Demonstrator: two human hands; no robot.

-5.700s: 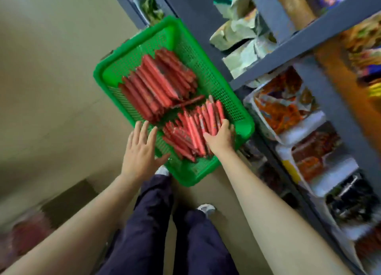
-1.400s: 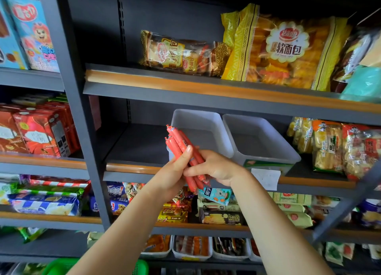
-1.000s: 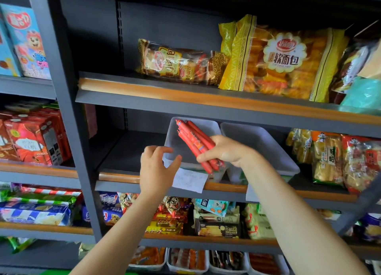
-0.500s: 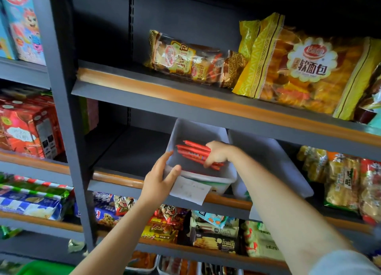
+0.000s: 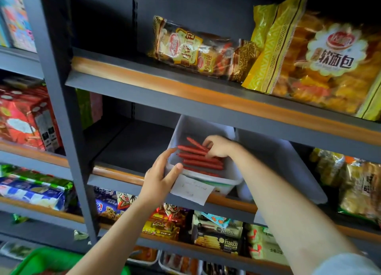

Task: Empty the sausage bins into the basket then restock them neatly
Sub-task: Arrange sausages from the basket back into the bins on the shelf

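While your right hand (image 5: 219,146) was down inside the left bin (image 5: 208,179), its fingers were curled over the ends of the red sausages (image 5: 201,161), which lay in a rough row on the bin floor, about 6 visible, most running left to right. Whether the fingers gripped a stick or only pressed on them could not be told. Your left hand (image 5: 159,177) held the bin's front-left corner, thumb on the front rim and fingers up the side wall.

Risks noted:
1. The bin sat at the front of the shelf (image 5: 127,172), its front over the lip. A pull from your left hand could have tipped it off the edge.
2. 1 sausage at the back lay at an angle to the others. If you withdrew without squaring it, the row would have stayed untidy.
3. The paper label (image 5: 191,190) hung loose under your left thumb and could have torn or come away.
4. The right bin (image 5: 288,171) showed no sausages, though your forearm hid part of it. The green basket (image 5: 41,260) was at the bottom-left, well below.
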